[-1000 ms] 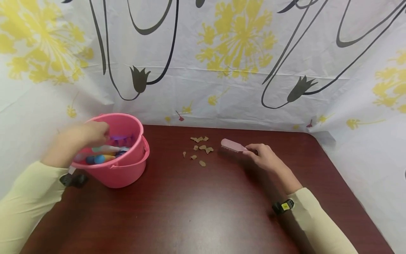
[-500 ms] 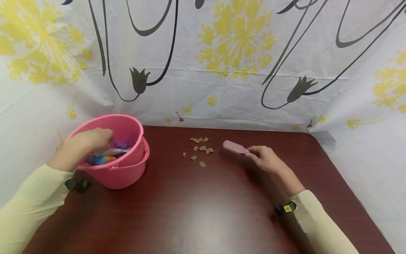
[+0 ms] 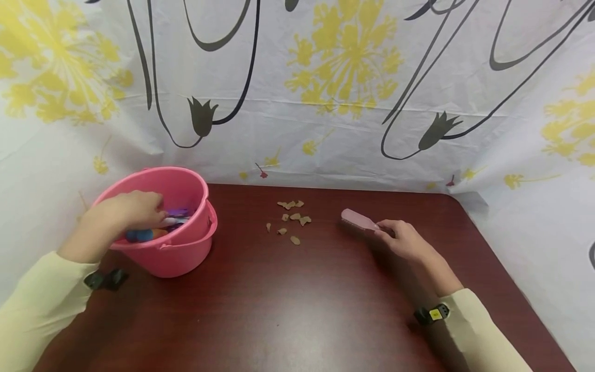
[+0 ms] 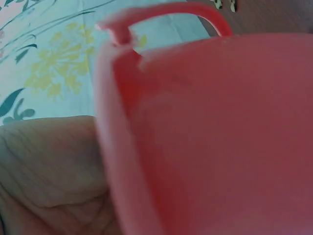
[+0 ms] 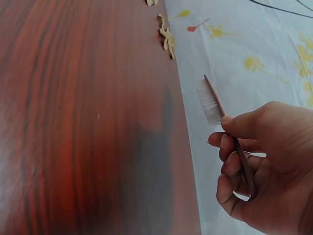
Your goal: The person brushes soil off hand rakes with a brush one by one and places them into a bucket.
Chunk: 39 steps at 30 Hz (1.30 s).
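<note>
A pink hairbrush (image 3: 360,219) is held by its handle in my right hand (image 3: 406,240), above the table's right half. In the right wrist view, fingers and thumb wrap the thin brown handle, and pale bristles (image 5: 209,103) face left. My left hand (image 3: 127,212) reaches over the rim into a pink bucket (image 3: 186,256) at the left. Inside lie a purple item (image 3: 178,212), a white item (image 3: 175,221) and a blue item (image 3: 139,235), partly covered by the hand. Its fingertips are hidden; the left wrist view shows only the palm (image 4: 54,166) beside the bucket wall.
Several small tan scraps (image 3: 295,217) lie scattered mid-table, between bucket and brush. The dark red-brown table (image 3: 279,294) ends at a white sheet (image 3: 279,119) with yellow and grey flowers behind. The bucket's handle (image 3: 211,230) hangs down its side.
My right hand has shifted right and slightly toward me with the hairbrush. The left hand has dipped a little lower in the bucket. The tan scraps have stayed in place.
</note>
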Tool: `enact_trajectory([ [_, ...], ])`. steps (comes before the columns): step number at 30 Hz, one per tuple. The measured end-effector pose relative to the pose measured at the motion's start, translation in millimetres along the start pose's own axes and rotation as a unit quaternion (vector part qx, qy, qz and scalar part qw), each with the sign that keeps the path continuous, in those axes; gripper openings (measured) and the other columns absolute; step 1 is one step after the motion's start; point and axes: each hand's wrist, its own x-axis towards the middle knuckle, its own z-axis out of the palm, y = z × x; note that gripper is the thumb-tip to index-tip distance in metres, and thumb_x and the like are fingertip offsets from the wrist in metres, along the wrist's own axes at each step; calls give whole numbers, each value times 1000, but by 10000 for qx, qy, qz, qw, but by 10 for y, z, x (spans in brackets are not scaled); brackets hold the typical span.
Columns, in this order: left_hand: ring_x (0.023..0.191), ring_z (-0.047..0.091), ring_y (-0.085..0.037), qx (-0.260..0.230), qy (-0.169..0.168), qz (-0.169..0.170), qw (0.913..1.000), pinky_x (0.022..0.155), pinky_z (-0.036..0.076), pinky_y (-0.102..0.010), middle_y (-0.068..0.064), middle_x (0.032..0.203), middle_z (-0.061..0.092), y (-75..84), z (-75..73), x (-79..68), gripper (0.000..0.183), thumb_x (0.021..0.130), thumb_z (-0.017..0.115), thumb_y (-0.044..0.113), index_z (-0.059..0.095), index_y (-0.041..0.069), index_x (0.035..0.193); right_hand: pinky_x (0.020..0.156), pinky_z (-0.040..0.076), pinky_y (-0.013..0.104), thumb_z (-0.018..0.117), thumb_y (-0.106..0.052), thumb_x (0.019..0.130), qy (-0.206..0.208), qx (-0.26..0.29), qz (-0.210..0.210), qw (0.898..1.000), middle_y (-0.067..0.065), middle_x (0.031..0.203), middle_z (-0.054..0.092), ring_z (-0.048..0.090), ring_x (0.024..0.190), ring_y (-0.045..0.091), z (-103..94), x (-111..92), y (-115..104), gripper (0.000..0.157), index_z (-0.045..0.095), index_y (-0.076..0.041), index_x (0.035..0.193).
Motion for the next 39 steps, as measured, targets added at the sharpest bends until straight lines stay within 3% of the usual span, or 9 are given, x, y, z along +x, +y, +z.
enact_trajectory([
  [4,78,61,-29,337,711,183,9967,75,53,-52,-7,81,59,114,11,-64,33,89,74,21,60,-5,102,77,50,48,60,-13,103,39,-43,3,10000,18,109,69,63,92,29,-28,-107,92,28,64,8,122],
  [10,87,63,-30,16,1939,660,9788,80,53,-56,-10,94,63,410,74,-179,36,91,74,20,61,-1,117,82,50,56,59,-12,104,152,-55,46,9999,22,109,68,65,100,37,-43,-280,209,27,64,9,119],
  [15,101,62,-34,-455,2805,1420,9482,89,50,-55,-14,109,66,709,203,-189,27,93,70,12,64,0,117,78,49,53,61,-11,102,248,-172,180,9994,18,103,69,64,91,33,-42,-423,293,23,66,7,116],
  [18,103,62,-32,-762,3090,1911,9285,92,50,-52,-13,112,68,884,322,-151,27,93,71,9,65,0,117,76,49,52,61,-10,102,137,-229,327,9991,18,102,68,62,89,31,-40,-503,330,24,64,9,117],
  [21,103,63,-28,-970,3130,2241,9178,91,52,-48,-10,112,68,1040,470,-90,29,93,73,10,65,2,119,76,49,53,59,-8,103,-7,-233,424,9988,20,103,67,62,90,32,-35,-564,339,25,60,11,119],
  [23,104,63,-27,-1085,3011,2331,9183,90,53,-47,-9,113,68,1123,586,-38,30,94,73,14,64,3,120,77,49,53,59,-7,103,-69,-232,451,9987,20,104,66,62,91,33,-27,-591,339,26,59,12,120],
  [32,120,56,-30,-1428,1783,1935,9541,102,44,-50,-10,125,63,1242,1158,322,39,102,61,34,59,7,130,69,51,52,75,-1,88,-53,-676,20,9977,14,88,62,60,78,30,-1,-625,301,34,58,14,113],
  [39,129,50,-31,-1579,1593,1711,9594,107,39,-51,-11,136,58,1208,1419,611,48,103,59,39,56,7,139,70,51,52,79,1,82,-101,-1102,-213,9936,12,86,58,58,80,32,2,-658,211,32,60,12,106],
])
